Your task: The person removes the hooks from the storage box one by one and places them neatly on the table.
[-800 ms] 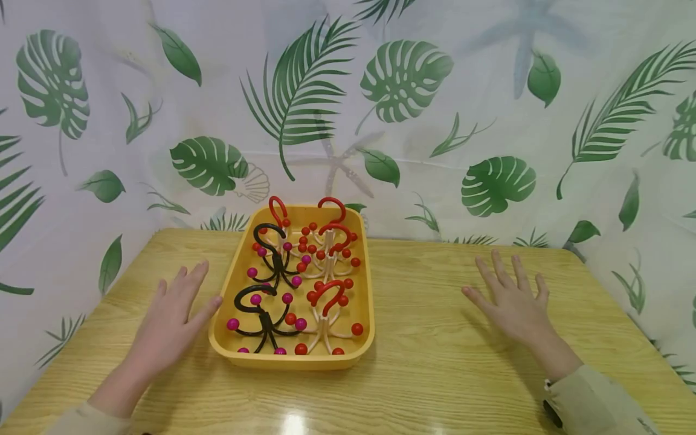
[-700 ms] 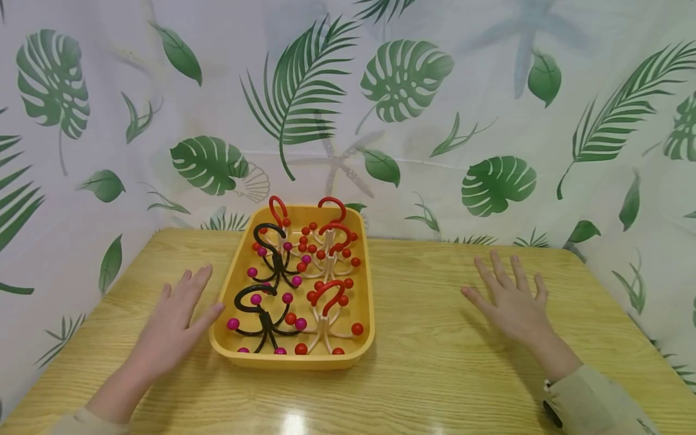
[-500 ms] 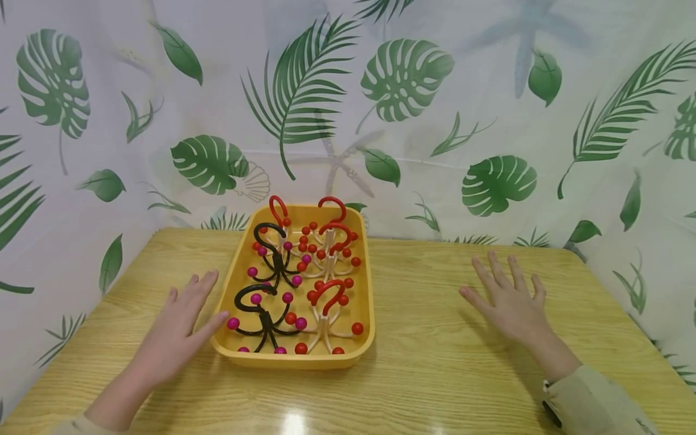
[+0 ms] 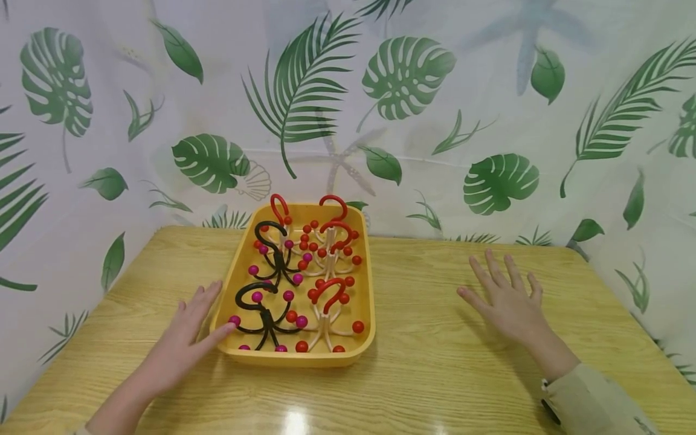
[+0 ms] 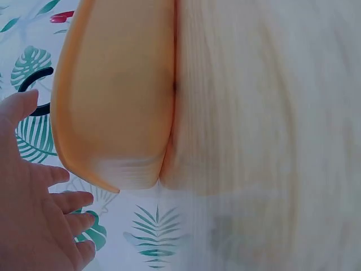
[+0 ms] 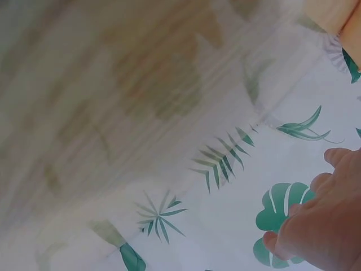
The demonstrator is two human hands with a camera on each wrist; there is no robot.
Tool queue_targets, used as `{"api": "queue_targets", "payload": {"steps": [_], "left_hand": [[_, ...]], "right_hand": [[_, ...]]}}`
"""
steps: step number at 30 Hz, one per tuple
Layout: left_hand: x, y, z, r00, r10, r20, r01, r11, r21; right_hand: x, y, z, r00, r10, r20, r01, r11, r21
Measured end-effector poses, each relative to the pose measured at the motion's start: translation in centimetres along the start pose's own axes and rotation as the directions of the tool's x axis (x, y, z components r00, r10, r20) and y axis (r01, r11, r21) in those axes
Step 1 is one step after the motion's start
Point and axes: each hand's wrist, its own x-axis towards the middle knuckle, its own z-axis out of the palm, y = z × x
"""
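The person's left hand (image 4: 182, 338) lies flat on the pale wooden desk (image 4: 446, 368) with straight, relaxed fingers, grasping nothing; its thumb tip touches the near-left rim of the shallow yellow plastic tray (image 4: 367, 302), right at that grip's fingertips. A push from so low a corner could swing the tray round on the glossy wood instead of sliding it straight. Just past the thumb, inside the tray, sits a black wire-legged hook with magenta ball tips (image 4: 264, 315), and beside it a cream-legged hook with red ball tips (image 4: 325, 314); their legs cross, so lifting one risks dragging its neighbour out and spilling it on the desk. Farther from the grip, more of the same hooks (image 4: 321, 241) stand crowded at the tray's far end, easy to topple if the tray jolts. The right hand (image 4: 508, 305) rests spread and released on the desk, well apart from the tray, too far off to steady it. Both wrist views are blurred.
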Motion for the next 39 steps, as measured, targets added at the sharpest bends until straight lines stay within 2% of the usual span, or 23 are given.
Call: {"api": "queue_targets", "payload": {"steps": [8,11,13,16,18,21,24,26,29,32,35,39], "left_hand": [[-0.4,-0.3,0.5,0.999,-0.038,0.008,0.039,0.996,-0.085],[-0.5,-0.6,0.8,1.000,-0.027,0.005,0.028,0.994,-0.108],[-0.6,-0.8,1.0,1.000,-0.014,0.007,0.014,0.993,-0.116],[-0.7,-1.1,1.3,1.000,-0.018,0.015,0.019,0.991,-0.130],[-0.8,-1.3,1.5,0.999,-0.027,0.020,0.030,0.989,-0.143],[-0.9,-1.5,1.7,1.000,-0.025,0.013,0.027,0.989,-0.146],[-0.9,-1.8,1.9,1.000,0.006,-0.013,-0.008,0.990,-0.141],[-0.8,-1.9,2.0,0.999,0.036,-0.032,-0.040,0.990,-0.134],[-0.8,-2.2,2.0,0.997,0.054,-0.064,-0.061,0.992,-0.112],[-0.8,-2.3,1.9,0.995,0.067,-0.080,-0.075,0.992,-0.097],[-0.7,-2.5,2.0,0.993,0.083,-0.078,-0.091,0.991,-0.102],[-0.7,-2.7,2.2,0.992,0.095,-0.077,-0.102,0.990,-0.099]], "right_hand": [[0.1,-1.0,-0.3,0.999,-0.014,0.029,0.012,0.997,0.078],[0.3,-1.4,-0.3,0.999,-0.025,0.023,0.022,0.990,0.138],[0.4,-1.8,-0.3,0.998,-0.056,-0.003,0.056,0.983,0.176],[0.8,-2.8,-0.3,0.988,-0.140,-0.071,0.153,0.959,0.240],[1.0,-3.8,-0.4,0.971,-0.202,-0.128,0.229,0.936,0.268],[1.2,-5.9,-0.7,0.935,-0.273,-0.226,0.333,0.897,0.290],[1.5,-8.3,-1.2,0.894,-0.327,-0.307,0.415,0.863,0.290],[1.7,-9.9,-1.7,0.880,-0.345,-0.326,0.445,0.838,0.315],[2.2,-12.0,-2.3,0.889,-0.360,-0.282,0.452,0.782,0.428],[2.8,-13.8,-2.6,0.901,-0.375,-0.219,0.431,0.705,0.564],[3.4,-15.2,-2.6,0.901,-0.395,-0.180,0.409,0.635,0.655],[4.0,-16.5,-2.2,0.895,-0.420,-0.149,0.397,0.601,0.694]]}}
